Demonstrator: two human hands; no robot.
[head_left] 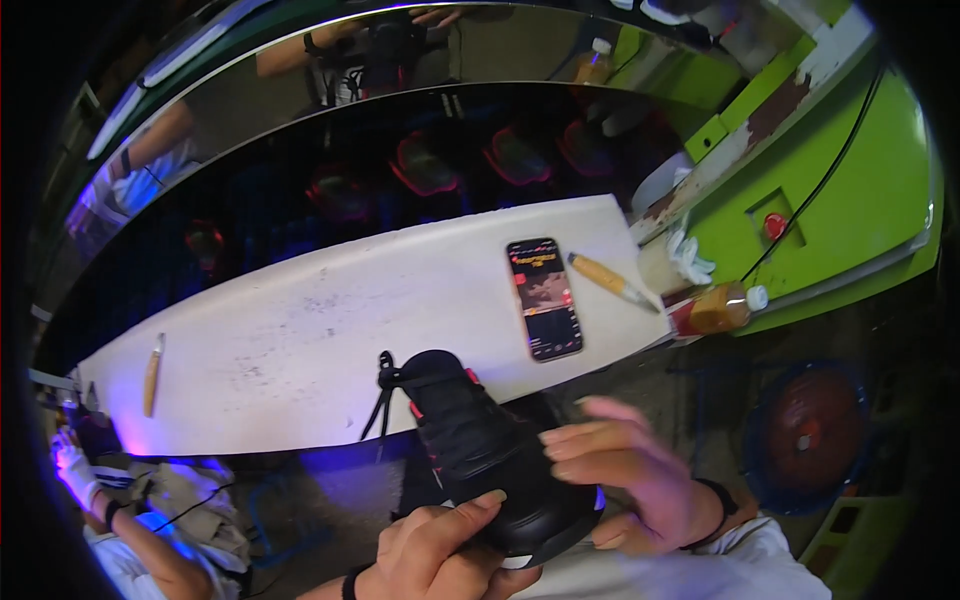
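A black lace-up shoe (460, 425) with small red accents tilts over the near edge of the white board, its toe toward me. Its dark laces hang off the far left side. My left hand (440, 550) grips the toe end, the thumb pressed on the upper and the other fingers partly hidden. Beside the shoe's right side, my right hand (635, 470) has its fingers stretched out and slightly blurred; whether they touch the shoe is hard to see.
On the white board (400, 290) lie a phone (545, 300), a wooden-handled tool (610, 278) and another slim tool (153, 375). A bottle (715, 310) is by the right end, near a green machine panel (850, 200) with a red button (774, 226). Another person's gloved hand (75, 468) shows lower left.
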